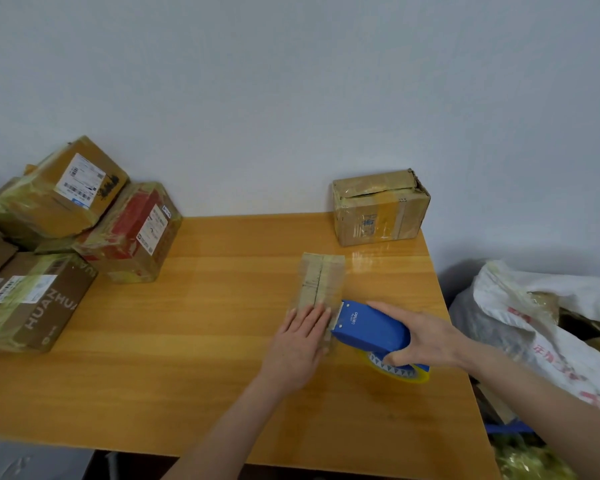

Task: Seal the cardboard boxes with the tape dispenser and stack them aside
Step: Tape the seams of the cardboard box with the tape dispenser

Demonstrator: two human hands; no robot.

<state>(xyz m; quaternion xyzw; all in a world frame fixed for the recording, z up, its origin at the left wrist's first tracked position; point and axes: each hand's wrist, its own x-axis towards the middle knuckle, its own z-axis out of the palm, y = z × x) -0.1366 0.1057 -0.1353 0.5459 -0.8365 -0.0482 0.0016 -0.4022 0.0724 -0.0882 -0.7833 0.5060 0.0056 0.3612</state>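
We see the left hand (pixel 300 337) flat, fingers straight, pressing a small tape-wrapped box (pixel 321 282) mid-table (pixel 187 341). The right hand (pixel 426 336) curls round the blue plastic dispenser (pixel 368 327), which touches the box's near end. A crumpled carton (pixel 380 207) stands behind. Glossy taped parcels (pixel 66 237) are stacked on the left. What the white sack (pixel 551 306) holds is unclear.

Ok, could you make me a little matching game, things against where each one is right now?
1 blue tape dispenser
2 small flat box
3 battered brown box
4 red-printed box

A pressed under the left hand
B gripped by the right hand
C in the pile on the left
D alone by the wall, far right

Pairs: 1-B, 2-A, 3-D, 4-C
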